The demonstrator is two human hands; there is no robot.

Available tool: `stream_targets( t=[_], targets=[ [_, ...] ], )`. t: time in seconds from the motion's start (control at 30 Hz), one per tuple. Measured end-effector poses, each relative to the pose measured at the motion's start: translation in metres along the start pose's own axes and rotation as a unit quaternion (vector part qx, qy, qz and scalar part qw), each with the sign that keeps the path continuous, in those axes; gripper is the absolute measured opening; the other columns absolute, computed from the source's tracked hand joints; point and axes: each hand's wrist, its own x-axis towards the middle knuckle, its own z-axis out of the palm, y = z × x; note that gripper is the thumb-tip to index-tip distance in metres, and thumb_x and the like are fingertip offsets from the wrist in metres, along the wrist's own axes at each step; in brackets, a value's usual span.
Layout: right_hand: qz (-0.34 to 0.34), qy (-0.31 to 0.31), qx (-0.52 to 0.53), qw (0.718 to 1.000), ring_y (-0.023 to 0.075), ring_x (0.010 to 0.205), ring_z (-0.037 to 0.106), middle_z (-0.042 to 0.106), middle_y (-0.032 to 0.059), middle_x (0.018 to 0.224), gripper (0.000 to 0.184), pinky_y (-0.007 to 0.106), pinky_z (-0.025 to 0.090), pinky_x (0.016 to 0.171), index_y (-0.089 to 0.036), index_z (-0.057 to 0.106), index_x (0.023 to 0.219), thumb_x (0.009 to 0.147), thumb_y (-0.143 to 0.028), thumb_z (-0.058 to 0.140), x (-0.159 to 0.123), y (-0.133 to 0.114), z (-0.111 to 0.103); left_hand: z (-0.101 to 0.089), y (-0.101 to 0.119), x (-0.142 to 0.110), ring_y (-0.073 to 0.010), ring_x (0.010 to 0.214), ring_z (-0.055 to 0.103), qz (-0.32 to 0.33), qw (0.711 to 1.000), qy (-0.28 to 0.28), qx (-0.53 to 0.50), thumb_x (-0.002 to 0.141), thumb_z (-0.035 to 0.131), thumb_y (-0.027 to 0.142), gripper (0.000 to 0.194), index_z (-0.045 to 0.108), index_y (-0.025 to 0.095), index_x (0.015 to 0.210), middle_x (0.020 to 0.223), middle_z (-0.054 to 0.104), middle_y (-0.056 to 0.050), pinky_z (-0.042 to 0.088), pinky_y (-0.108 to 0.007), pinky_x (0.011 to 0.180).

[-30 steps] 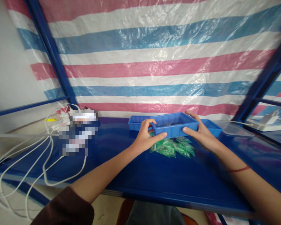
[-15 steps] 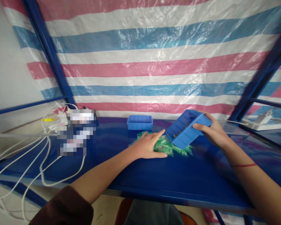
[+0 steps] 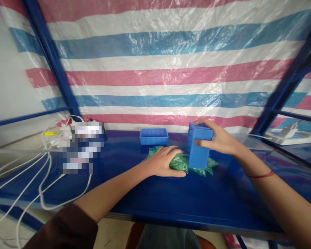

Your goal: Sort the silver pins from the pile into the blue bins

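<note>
My right hand point(image 3: 217, 140) grips a blue plastic bin point(image 3: 200, 150) by its raised end. The bin stands tipped steeply over the green plastic bags point(image 3: 179, 162), its opening turned left and hidden from me. Thin metal pieces show at its lower left edge, too small to name. My left hand point(image 3: 164, 162) rests on the pile of bags with its fingers spread and its thumb stretched along the near side. Small metal parts show through the green plastic. Behind the left hand a second blue bin point(image 3: 153, 139) sits upright on the table.
The blue table point(image 3: 155, 197) runs across the view. White cables point(image 3: 43, 193) loop over its left side, beside blurred-out items point(image 3: 83, 145). A striped plastic sheet point(image 3: 166, 76) hangs behind, between blue metal posts. A white power strip point(image 3: 292, 136) lies at the far right.
The right hand has swung the bin further over, from a slant to nearly on end, and shifted it a little left. The left hand stays on the bags, its fingers slightly more curved.
</note>
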Motion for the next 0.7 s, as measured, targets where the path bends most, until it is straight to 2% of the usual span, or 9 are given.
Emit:
stream_targets(
  t=[0.13,0.2,0.3,0.47,0.7],
  targets=[
    [-0.078,-0.056,-0.043,0.994,0.0251,0.091,0.058,0.060,0.0067,0.104,0.047,0.039,0.047,0.080,-0.021,0.055,0.104,0.060,-0.032,0.067,0.018,-0.018,0.009,-0.001,0.005,0.015,-0.0313,0.124,0.038,0.078,0.996,0.022,-0.034,0.066,0.065,0.055,0.078,0.037,0.021,0.130,0.136,0.040,-0.013,0.031,-0.045,0.103],
    [-0.103,-0.080,-0.053,0.990,0.0250,0.092,0.058,0.060,0.0071,0.102,0.046,0.039,0.046,0.081,-0.020,0.056,0.102,0.059,-0.031,0.067,0.023,-0.023,0.016,0.000,0.008,0.022,-0.0302,0.124,0.039,0.115,0.992,0.025,-0.048,0.066,0.066,0.051,0.072,0.042,0.020,0.126,0.135,0.042,-0.012,0.031,-0.042,0.104],
    [-0.118,-0.100,-0.076,0.985,0.0258,0.094,0.056,0.059,0.0085,0.102,0.047,0.040,0.045,0.083,-0.019,0.056,0.102,0.058,-0.031,0.067,0.024,-0.024,0.023,0.004,0.009,0.029,-0.0271,0.120,0.045,0.153,0.987,-0.004,-0.048,0.070,0.064,0.046,0.054,0.052,0.019,0.115,0.128,0.051,-0.010,0.035,-0.038,0.102],
    [-0.124,-0.110,-0.092,0.982,0.0263,0.095,0.055,0.059,0.0084,0.102,0.047,0.041,0.044,0.084,-0.019,0.056,0.103,0.058,-0.030,0.066,0.021,-0.022,0.020,0.010,0.009,0.030,-0.0237,0.113,0.052,0.166,0.985,-0.037,-0.013,0.078,0.057,0.040,0.034,0.058,0.021,0.106,0.119,0.059,-0.006,0.037,-0.035,0.099],
    [-0.112,-0.096,-0.092,0.985,0.0249,0.096,0.056,0.060,0.0060,0.103,0.045,0.040,0.044,0.086,-0.022,0.056,0.102,0.058,-0.025,0.065,0.021,-0.023,-0.003,0.014,0.012,0.029,-0.0255,0.113,0.052,0.162,0.986,-0.014,0.043,0.083,0.050,0.044,0.042,0.053,0.020,0.117,0.120,0.058,-0.011,0.036,-0.039,0.099]
  ],
)
